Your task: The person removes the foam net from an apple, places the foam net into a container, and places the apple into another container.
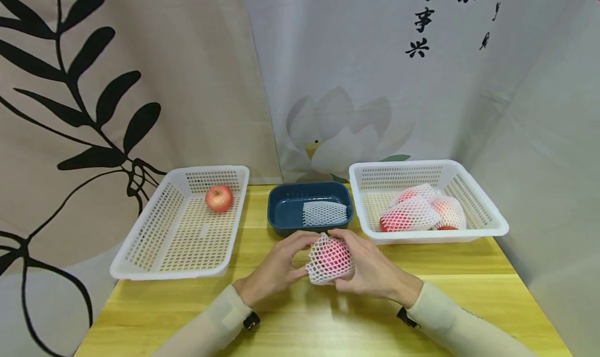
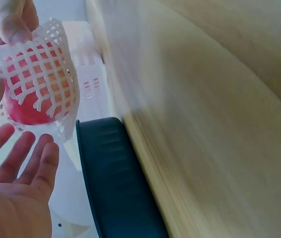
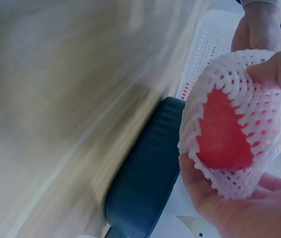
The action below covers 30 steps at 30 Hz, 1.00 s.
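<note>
Gripping a red apple (image 3: pixel 224 134) in a white foam net (image 1: pixel 321 271) with the right hand (image 1: pixel 370 268), just in front of the dark blue tray (image 1: pixel 287 206) and above the table (image 1: pixel 483 273). Holding the left hand (image 1: pixel 278 268) right at the net, also in front of the tray, with fingers loosely extended and spread. Seeing a flat foam net (image 1: pixel 324 213) inside the tray, a bare apple (image 1: pixel 219 198) in a white basket (image 1: pixel 169 275) left of the tray, and several netted fruits (image 1: pixel 414 214) in another white basket (image 1: pixel 487 229) right of it.
</note>
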### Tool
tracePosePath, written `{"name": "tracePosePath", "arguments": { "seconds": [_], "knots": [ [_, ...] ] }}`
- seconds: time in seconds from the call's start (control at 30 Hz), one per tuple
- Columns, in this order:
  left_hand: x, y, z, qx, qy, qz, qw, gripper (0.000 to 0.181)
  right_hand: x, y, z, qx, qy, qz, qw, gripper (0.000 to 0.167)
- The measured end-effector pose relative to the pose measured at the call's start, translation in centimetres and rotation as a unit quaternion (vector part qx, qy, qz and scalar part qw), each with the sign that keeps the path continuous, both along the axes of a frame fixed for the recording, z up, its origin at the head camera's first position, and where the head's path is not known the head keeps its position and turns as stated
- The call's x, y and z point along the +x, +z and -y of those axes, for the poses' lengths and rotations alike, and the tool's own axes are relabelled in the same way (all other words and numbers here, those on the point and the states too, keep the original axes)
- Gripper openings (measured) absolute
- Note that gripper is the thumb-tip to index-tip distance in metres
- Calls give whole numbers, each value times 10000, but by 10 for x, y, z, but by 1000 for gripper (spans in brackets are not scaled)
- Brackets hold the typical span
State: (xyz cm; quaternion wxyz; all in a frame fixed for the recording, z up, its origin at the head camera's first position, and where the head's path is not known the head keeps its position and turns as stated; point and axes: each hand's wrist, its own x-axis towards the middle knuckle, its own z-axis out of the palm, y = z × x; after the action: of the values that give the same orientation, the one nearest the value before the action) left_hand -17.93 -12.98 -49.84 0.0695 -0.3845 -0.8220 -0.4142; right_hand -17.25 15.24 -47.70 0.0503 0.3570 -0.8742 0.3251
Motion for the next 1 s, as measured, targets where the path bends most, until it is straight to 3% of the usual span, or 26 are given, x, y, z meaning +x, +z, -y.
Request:
{"name": "tracePosePath", "arguments": {
  "seconds": [0.17,0.33,0.73,1.0],
  "knots": [
    [3,1,-4,40,-206,230,9995,72,-1,1,0,-41,101,163,9998,112],
    [5,-1,-7,45,-312,255,9992,81,-1,1,0,-43,162,276,9995,116],
    [5,2,-11,-302,-128,-294,9990,82,-3,4,-1,-296,418,150,9986,124],
    [7,5,-11,-341,-80,110,9993,81,-3,5,-1,-306,481,283,9980,126]
  ]
}}
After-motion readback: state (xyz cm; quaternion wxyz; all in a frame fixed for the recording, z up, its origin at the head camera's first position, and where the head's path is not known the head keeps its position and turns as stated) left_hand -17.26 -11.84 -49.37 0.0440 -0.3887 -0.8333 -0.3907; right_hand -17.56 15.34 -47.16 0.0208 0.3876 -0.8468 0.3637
